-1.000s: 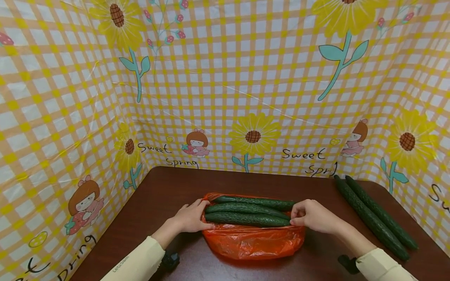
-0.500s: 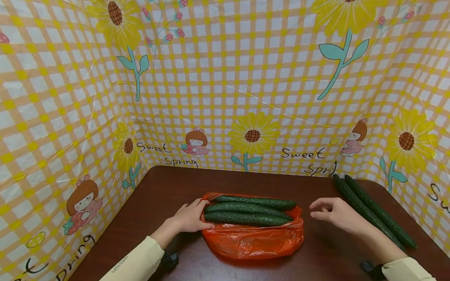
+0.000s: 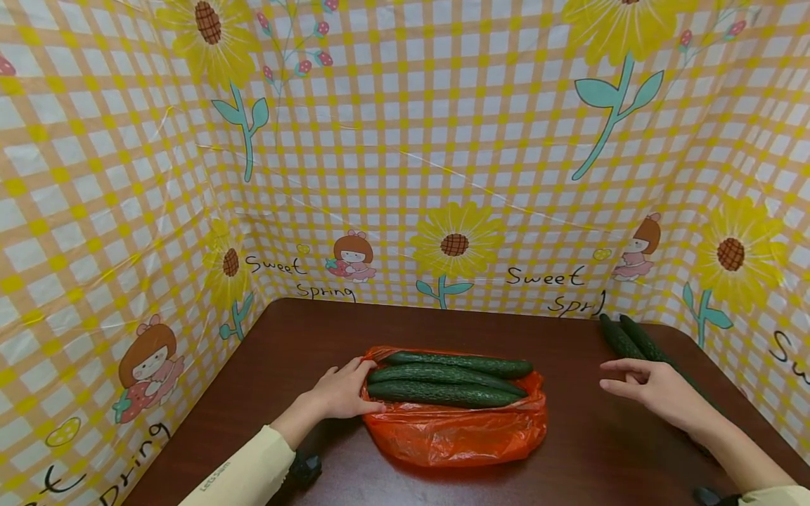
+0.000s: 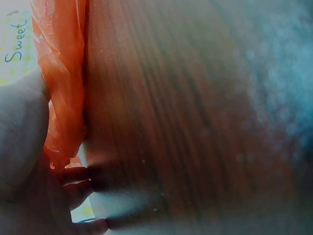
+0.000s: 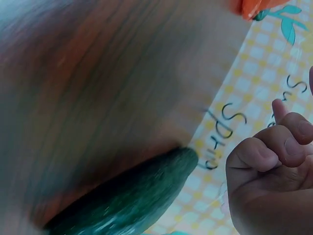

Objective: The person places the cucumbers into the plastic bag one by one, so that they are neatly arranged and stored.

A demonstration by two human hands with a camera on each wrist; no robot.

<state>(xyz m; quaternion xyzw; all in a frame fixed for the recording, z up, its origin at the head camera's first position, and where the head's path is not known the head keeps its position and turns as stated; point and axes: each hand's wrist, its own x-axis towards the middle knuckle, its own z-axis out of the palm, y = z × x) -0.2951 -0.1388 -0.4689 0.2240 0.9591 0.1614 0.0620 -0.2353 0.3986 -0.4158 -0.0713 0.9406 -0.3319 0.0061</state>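
Three long green cucumbers [image 3: 446, 395] lie side by side in the mouth of a red plastic bag [image 3: 455, 437] at the middle of the table. My left hand [image 3: 340, 392] holds the bag's left end, its thumb at the front and its fingers behind. The bag's film [image 4: 66, 73] runs along the palm in the left wrist view. My right hand [image 3: 661, 393] is in the air with loosely curled fingers and holds nothing. It partly covers two more cucumbers [image 3: 620, 339] at the table's right side. One cucumber [image 5: 132, 196] shows large in the right wrist view.
The dark brown table [image 3: 304, 330] is enclosed by yellow checked cloth [image 3: 380, 176] with sunflowers at the back and both sides. The two right-hand cucumbers lie slantwise along the table's right edge.
My right hand has let go of the bag's right end and moved right to the two cucumbers there. The left hand has stayed on the bag.
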